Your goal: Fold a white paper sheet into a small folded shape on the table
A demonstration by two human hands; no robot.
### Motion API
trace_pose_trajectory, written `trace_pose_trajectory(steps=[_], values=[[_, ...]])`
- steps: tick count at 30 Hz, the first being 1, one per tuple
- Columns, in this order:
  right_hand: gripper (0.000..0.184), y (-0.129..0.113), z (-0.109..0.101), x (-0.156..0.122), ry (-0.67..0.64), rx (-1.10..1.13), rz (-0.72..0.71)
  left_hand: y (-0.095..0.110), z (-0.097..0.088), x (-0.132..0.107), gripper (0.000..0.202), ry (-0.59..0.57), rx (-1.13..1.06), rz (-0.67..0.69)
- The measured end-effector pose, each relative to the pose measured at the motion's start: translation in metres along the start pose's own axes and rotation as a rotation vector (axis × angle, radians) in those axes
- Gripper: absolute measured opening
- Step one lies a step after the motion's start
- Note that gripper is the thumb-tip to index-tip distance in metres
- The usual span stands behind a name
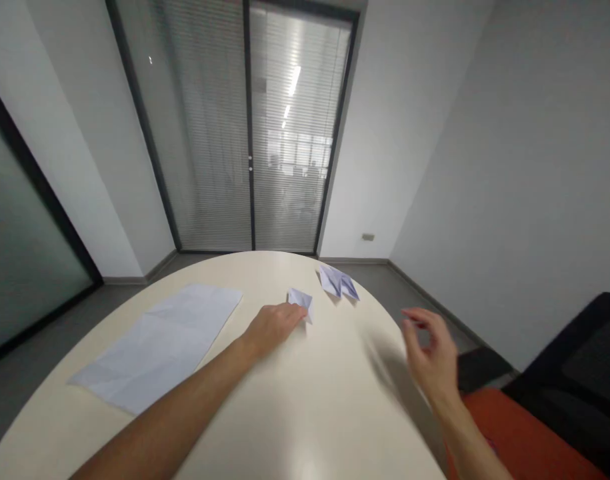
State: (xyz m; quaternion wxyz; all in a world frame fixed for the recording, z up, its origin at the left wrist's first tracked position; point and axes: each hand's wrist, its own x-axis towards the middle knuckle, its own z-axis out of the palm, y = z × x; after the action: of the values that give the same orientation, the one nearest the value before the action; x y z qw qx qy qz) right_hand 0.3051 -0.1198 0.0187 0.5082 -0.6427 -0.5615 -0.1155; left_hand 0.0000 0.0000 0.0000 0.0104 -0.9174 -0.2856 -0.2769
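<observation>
Left hand (275,327) touches folded paper (301,297), grip unclear; tabletop (335,387) stretches between; right hand (432,347), fingertips narrowly apart, near right edge.

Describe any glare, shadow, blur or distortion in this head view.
Head view: bright glare on the table at the bottom edge; light streaks in the glass panel, whether reflected or seen through I cannot tell; head view: a soft shadow on the table beside the right hand, which looks slightly blurred; head view: wide-angle stretch, the right wall leaning outward.
</observation>
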Motion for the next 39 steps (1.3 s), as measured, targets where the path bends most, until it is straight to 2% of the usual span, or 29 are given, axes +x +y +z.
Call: trace_pose_trajectory(steps=[2, 3, 4, 6, 9, 13, 18, 21, 25, 27, 29, 34, 39], values=[[0.034, -0.070, 0.015, -0.008, -0.277, 0.017, -0.333, 0.005, -0.012, -0.019, 0.026, -0.027, -0.008, -0.009], [0.036, -0.100, 0.023, -0.015, -0.384, -0.004, -0.468, 0.006, -0.018, -0.028, 0.028, -0.034, -0.018, -0.012], [0.040, -0.126, 0.031, -0.022, -0.448, -0.038, -0.545, 0.008, -0.025, -0.036, 0.028, -0.040, -0.024, -0.018], [0.044, -0.162, 0.047, -0.035, -0.513, -0.123, -0.595, 0.009, -0.039, -0.048, 0.025, -0.052, -0.008, -0.036], [0.036, -0.186, 0.070, -0.041, -0.580, -0.224, -0.582, 0.007, -0.054, -0.062, 0.023, 0.005, 0.049, -0.112], [0.029, -0.194, 0.094, -0.034, -0.635, -0.313, -0.549, 0.001, -0.058, -0.074, 0.025, 0.131, 0.055, -0.263], [0.030, -0.189, 0.121, -0.034, -0.745, -0.312, -0.517, -0.011, -0.041, -0.087, 0.023, 0.210, -0.072, -0.344], [0.031, -0.174, 0.131, -0.039, -0.752, -0.175, -0.417, -0.015, -0.026, -0.094, 0.021, 0.352, -0.279, -0.429], [0.025, -0.151, 0.135, -0.046, -0.694, -0.001, -0.228, -0.021, -0.009, -0.098, 0.038, 0.568, -0.531, -0.630], [0.023, -0.146, 0.139, -0.051, -0.675, 0.152, -0.161, -0.027, -0.004, -0.100, 0.040, 0.644, -0.553, -0.703], [0.020, -0.147, 0.144, -0.058, -0.678, 0.323, -0.076, -0.033, -0.002, -0.101, 0.038, 0.688, -0.545, -0.716], [0.027, -0.158, 0.164, -0.072, -0.684, 0.778, 0.231, -0.043, -0.008, -0.108, 0.036, 0.712, -0.571, -0.653], [0.029, -0.160, 0.177, -0.075, -0.628, 1.066, 0.368, -0.040, -0.015, -0.111, 0.037, 0.598, -0.433, -0.596]])
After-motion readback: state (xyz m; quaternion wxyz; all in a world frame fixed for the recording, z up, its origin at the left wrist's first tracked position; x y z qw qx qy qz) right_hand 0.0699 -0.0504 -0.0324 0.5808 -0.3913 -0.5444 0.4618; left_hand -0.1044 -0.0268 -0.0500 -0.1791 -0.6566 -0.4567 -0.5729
